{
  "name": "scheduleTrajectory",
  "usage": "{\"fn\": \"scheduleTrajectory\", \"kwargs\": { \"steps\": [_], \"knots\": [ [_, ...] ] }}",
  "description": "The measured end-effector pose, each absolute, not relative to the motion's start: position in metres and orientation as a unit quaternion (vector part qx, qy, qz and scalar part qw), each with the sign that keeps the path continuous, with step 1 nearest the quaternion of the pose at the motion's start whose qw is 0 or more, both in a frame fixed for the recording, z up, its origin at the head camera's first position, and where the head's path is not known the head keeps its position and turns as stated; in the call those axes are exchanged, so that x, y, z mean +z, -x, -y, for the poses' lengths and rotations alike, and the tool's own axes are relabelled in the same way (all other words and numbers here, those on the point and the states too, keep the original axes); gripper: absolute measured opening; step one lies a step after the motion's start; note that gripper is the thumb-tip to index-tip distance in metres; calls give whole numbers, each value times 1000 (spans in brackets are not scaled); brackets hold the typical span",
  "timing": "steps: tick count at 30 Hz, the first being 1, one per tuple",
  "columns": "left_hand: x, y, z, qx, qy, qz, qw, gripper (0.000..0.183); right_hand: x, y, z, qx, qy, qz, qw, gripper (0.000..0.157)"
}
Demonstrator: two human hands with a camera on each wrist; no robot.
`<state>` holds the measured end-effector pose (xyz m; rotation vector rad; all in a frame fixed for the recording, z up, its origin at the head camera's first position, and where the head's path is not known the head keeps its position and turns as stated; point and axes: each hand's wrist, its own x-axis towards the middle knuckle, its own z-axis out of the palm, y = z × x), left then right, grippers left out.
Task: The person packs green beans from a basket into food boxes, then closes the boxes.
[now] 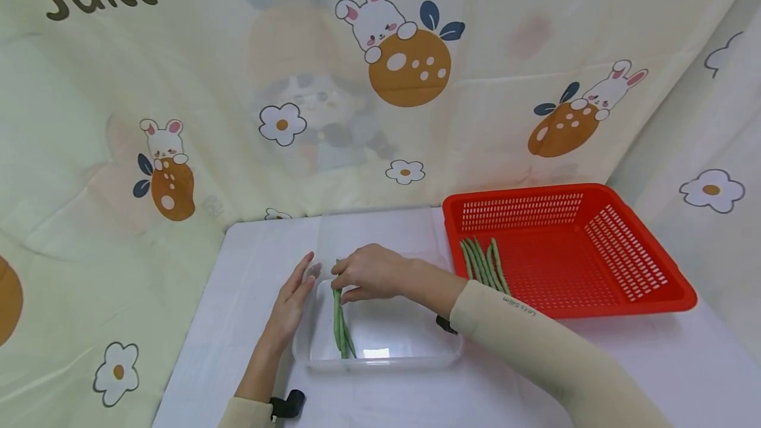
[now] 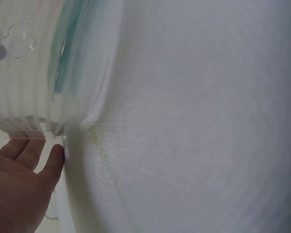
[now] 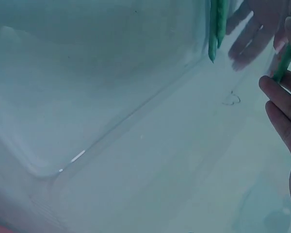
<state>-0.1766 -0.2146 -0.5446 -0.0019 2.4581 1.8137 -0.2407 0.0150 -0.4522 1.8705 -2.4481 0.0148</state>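
A clear plastic container (image 1: 410, 363) stands on the white table. Several green beans (image 1: 339, 322) lie lengthwise along its left side. My right hand (image 1: 371, 274) reaches into the container and pinches a green bean (image 3: 283, 65) between thumb and fingers at the far left corner, as the right wrist view shows. Against the outside of the container's left wall is my left hand (image 1: 287, 309), its fingers extended. In the left wrist view, the left hand (image 2: 17, 182) has its fingertips by the see-through wall (image 2: 26, 82); some of them are seen only through the plastic.
To the right sits a red perforated basket (image 1: 654, 249), with more green beans (image 1: 483, 261) along its left side, partly covered by my right forearm. Behind the table hangs a printed curtain (image 1: 333, 183); another sheet (image 1: 707, 243) hangs at the right.
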Motion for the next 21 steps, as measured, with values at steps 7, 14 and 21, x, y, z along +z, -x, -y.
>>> {"fn": "scheduleTrajectory", "kwargs": {
  "steps": [7,14,21],
  "knots": [
    [-544,175,215,593,2,-804,44,52,-463,237,-7,-25,-605,796,4,21],
    [-546,176,216,598,-3,-800,45,51,-474,239,-6,-33,-579,815,-18,20],
    [-547,175,216,600,-11,-799,39,53,-488,236,-3,-37,-582,812,-18,16]
  ]
}}
